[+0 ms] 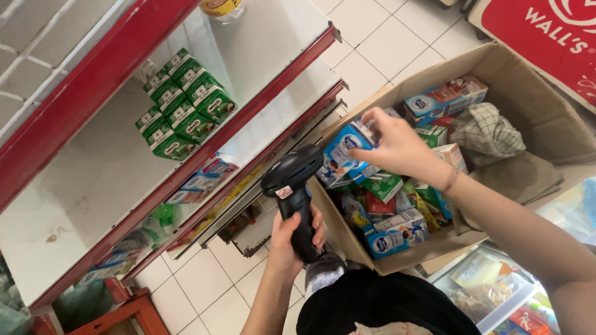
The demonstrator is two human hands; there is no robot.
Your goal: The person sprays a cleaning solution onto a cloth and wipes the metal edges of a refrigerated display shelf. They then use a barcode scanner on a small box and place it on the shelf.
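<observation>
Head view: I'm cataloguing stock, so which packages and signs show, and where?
Blue-and-white drink carton: right hand holds it over the brown cardboard box.
Green-and-white small cartons: grouped on the white shelf, left.
Mixed blue, green and red cartons: inside the box.
Red sign with white lettering: top right.
Black handheld scanner: in left hand.

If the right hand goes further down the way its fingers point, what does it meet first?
The right hand already grips a blue and white drink carton. Straight on lie more cartons in the brown cardboard box, probably the green one.
</observation>
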